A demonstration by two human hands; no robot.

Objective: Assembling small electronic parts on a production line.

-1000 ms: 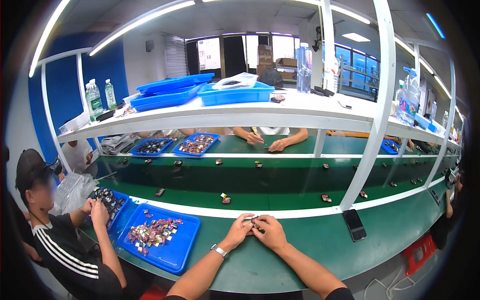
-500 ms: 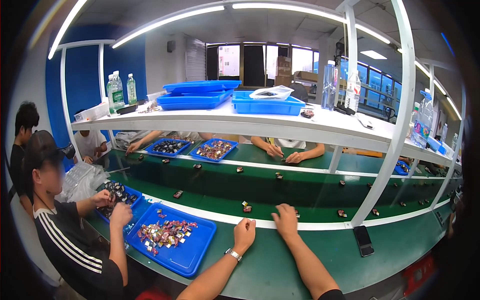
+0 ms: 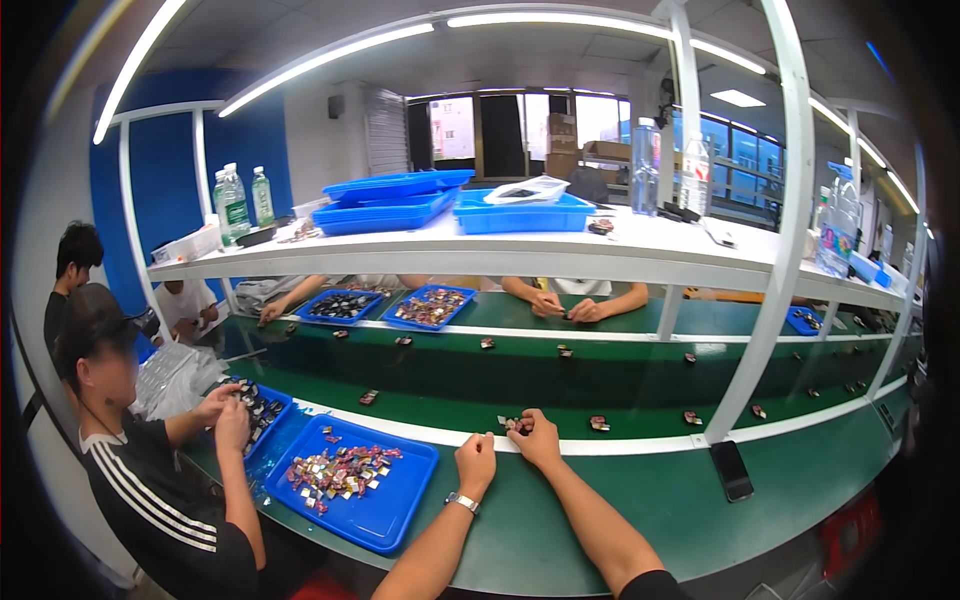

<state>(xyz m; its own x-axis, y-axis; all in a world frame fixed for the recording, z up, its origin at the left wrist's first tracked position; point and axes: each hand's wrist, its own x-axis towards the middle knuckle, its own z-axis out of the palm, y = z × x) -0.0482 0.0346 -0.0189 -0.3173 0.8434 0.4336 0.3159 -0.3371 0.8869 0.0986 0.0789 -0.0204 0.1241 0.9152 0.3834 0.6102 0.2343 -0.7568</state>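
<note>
My left hand, with a metal-banded watch on its wrist, is closed at the near edge of the green belt. Its fingertips are pressed together, and what they hold, if anything, is too small to make out. Just right of it my right hand reaches over the belt's white rail, fingers bent onto a small dark part with pink and pale bits. A blue tray to the left holds a pile of small pink, white and gold pieces.
Similar small parts lie spaced along the belt. A phone rests on the near ledge at right, beside a white post. At left a co-worker handles black parts over another blue tray. A shelf spans above.
My right hand has moved left and its fingers have come down on a small part by my left hand. The left hand stays closed, slightly lower left. The view has shifted a little.
</note>
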